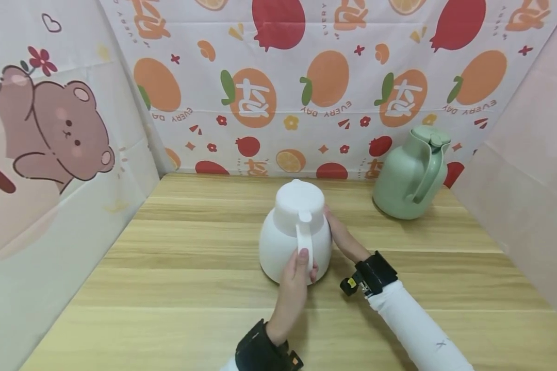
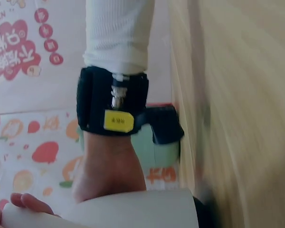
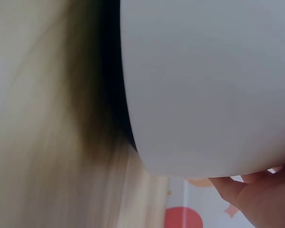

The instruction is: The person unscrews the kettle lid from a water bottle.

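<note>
A white jug [image 1: 273, 247] with a lid and a handle stands near the middle of the wooden table, its handle turned toward me. My left hand [image 1: 293, 288] grips this handle, thumb on top; its fingers [image 2: 35, 203] show at the lower left in the left wrist view. Against the jug's right side lies my right hand [image 1: 345, 239], its fingertips mostly hidden behind the body. The right wrist view has the jug's smooth wall [image 3: 209, 85] close up, with the right hand's fingers [image 3: 230, 187] touching it at the lower right. A dark base rim shows there.
A green jug [image 1: 401, 180] with a handle stands at the table's back right. Fruit-print cloth [image 1: 288, 111] hangs behind the wooden table [image 1: 167, 288], and pale cloth [image 1: 74, 221] with a bear hangs at the left. Black straps with small cameras circle both wrists.
</note>
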Action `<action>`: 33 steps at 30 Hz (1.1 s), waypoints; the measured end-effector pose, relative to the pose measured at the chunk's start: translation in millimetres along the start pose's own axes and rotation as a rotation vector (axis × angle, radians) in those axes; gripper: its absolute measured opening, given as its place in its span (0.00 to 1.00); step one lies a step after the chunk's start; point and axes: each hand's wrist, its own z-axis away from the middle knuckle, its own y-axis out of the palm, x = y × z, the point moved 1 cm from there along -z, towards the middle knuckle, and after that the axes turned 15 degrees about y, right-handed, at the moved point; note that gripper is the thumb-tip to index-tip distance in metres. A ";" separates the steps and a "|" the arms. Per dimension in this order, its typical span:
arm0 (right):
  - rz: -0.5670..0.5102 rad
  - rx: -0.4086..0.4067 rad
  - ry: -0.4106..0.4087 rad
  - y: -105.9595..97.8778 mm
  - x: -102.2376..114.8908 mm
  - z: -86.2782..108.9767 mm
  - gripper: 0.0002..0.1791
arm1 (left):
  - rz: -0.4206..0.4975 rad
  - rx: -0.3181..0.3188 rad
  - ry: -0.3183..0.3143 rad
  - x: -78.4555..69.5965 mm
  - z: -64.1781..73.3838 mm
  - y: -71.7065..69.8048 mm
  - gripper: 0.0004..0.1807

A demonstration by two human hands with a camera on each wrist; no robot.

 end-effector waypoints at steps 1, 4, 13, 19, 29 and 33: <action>-0.005 -0.002 0.000 -1.8 -0.9 2.1 0.31 | 0.002 0.007 -0.003 -0.6 1.2 3.1 0.19; -0.015 0.000 0.001 -6.4 -2.7 7.1 0.31 | 0.005 0.027 -0.013 -1.9 4.6 9.7 0.19; -0.027 0.013 -0.024 -12.3 -4.8 18.3 0.29 | 0.001 0.045 -0.038 -3.8 10.8 12.2 0.19; -0.033 -0.004 -0.036 -14.8 -3.5 24.0 0.28 | 0.021 0.049 -0.052 -3.2 10.2 13.7 0.17; -0.022 -0.454 -0.119 -19.1 1.2 48.0 0.14 | -0.101 0.113 0.069 -10.6 -7.9 -19.5 0.10; -0.109 -0.454 -0.324 -3.2 4.8 79.9 0.06 | -0.303 0.195 0.505 -20.0 -40.5 -51.7 0.16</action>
